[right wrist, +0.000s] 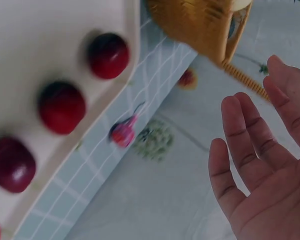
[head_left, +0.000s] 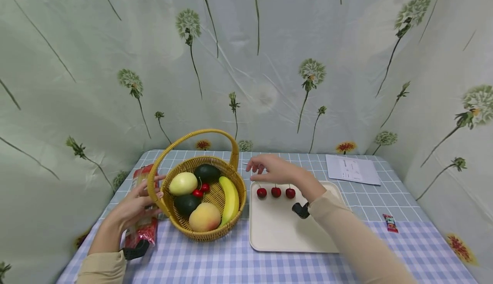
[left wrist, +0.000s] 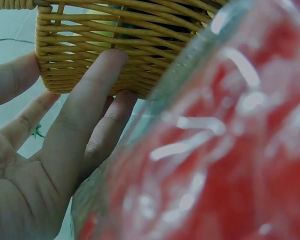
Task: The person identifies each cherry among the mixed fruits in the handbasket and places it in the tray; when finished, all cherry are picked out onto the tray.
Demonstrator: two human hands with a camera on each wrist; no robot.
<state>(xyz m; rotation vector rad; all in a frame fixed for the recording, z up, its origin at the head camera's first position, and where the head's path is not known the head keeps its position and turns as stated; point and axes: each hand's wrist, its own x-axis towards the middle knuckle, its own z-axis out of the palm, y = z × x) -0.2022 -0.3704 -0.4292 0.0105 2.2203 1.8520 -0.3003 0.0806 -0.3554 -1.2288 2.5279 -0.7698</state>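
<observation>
A yellow wicker basket (head_left: 242, 189) with a tall handle stands left of centre. It holds a banana (head_left: 230, 198), a peach (head_left: 205, 216), a pale green fruit (head_left: 183, 183), two dark green fruits (head_left: 207, 173) and red cherries (head_left: 198, 193). My left hand (head_left: 132, 207) is at the basket's left side; in the left wrist view its extended fingers (left wrist: 85, 100) rest against the woven wall. My right hand (head_left: 275, 169), fingers loosely bent and holding nothing, hovers over the back left of a cream tray (head_left: 277, 230). Several cherries (right wrist: 62, 107) lie in a row along the tray's back edge.
A red clear-plastic packet (head_left: 144, 234) lies beneath my left hand. At the back right is a white paper sheet (head_left: 352, 169), with a small red wrapped snack (head_left: 390, 223) nearer. A small pink item (right wrist: 123, 132) shows beyond the tray. Floral curtain (head_left: 246, 74) surrounds the table.
</observation>
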